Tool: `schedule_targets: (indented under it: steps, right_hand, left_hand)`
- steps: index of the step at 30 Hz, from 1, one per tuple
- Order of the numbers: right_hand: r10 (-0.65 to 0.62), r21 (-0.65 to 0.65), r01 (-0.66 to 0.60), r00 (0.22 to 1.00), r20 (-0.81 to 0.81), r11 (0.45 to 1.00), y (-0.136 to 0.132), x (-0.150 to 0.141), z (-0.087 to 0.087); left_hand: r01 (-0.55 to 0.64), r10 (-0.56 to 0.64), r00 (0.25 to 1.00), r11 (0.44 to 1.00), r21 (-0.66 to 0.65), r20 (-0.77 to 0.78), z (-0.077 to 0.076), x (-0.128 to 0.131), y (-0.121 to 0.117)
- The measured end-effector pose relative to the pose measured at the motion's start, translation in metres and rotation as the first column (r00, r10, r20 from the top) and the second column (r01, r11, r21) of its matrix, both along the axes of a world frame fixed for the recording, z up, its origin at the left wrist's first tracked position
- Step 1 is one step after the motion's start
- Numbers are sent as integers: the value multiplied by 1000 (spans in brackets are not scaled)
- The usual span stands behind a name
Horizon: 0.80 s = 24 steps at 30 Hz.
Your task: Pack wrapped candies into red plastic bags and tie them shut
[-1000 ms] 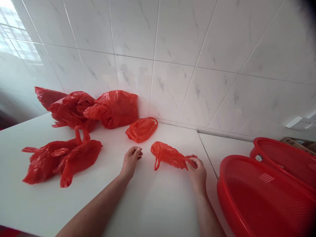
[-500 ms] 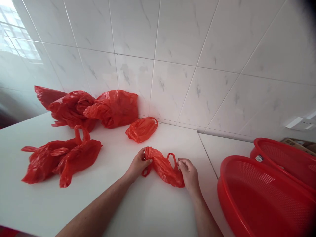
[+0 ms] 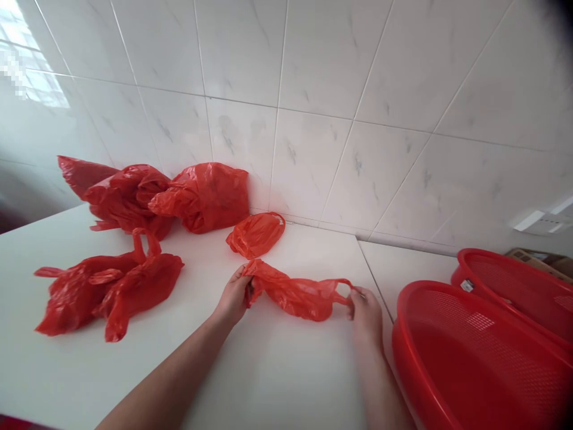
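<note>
A thin red plastic bag (image 3: 298, 295) is stretched sideways between my two hands, low over the white table (image 3: 277, 370). My left hand (image 3: 235, 294) is closed on its gathered left end. At the other end my right hand (image 3: 364, 310) pinches a loop handle of the same bag, fingertips partly hidden. Just behind it lies a small crumpled red bag (image 3: 255, 235), touched by neither hand. Over to the left, more red bags (image 3: 107, 292) lie in a loose pile with their handles sticking up.
Several fuller red bags (image 3: 206, 197) lean against the tiled wall (image 3: 313, 149) at the back left. Two red perforated plastic baskets (image 3: 414, 334) stand on the right, close to my right forearm. A cardboard box (image 3: 532, 261) sits behind them, below a wall socket (image 3: 541, 222).
My hands have moved apart, the left going left and the right going right. The right fingers now hold a handle, and the bag is pulled out longer and straighter.
</note>
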State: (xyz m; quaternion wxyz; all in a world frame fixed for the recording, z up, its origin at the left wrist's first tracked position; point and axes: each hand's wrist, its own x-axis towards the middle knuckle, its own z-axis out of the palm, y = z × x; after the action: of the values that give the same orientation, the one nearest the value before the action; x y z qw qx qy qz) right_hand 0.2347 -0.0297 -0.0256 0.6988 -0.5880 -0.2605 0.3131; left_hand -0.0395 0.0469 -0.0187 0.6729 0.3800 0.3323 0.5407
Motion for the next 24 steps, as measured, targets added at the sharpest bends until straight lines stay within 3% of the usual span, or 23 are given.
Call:
schedule_targets:
  steps: [3,9,12,14,15,17,19,22,24]
  right_hand:
    - [-22,90,33,992,-121,995,1,11,0]
    - [76,185,-33,970,-232,982,1,6,7]
    - [-160,18,160,986,44,987,-4,-6,15]
    - [-296,-12,319,890,346,948,-10,-18,20]
    - [-310,28,337,826,471,941,-13,-25,23]
    - [-263,140,227,718,645,964,-19,-41,25]
    - [-154,195,4,633,759,981,-21,-58,26]
    - [40,126,-264,545,838,956,-19,-75,22]
    - [151,19,-307,520,840,952,-14,-77,17]
  left_hand:
    - [-12,13,1000,1000,-15,15,0,-5,5]
    - [29,-30,999,999,-24,-26,2,-1,0]
    - [71,-72,996,997,-23,-53,3,4,-5]
    - [94,-95,993,995,-20,-69,3,7,-7]
    - [104,-105,991,994,-17,-78,3,8,-8]
    - [121,-122,988,993,-9,-94,3,9,-10]
    - [136,-135,985,991,-2,-107,4,10,-12]
    - [220,-211,967,974,49,-142,7,12,-18]
    - [328,-307,935,939,100,-177,10,11,-23]
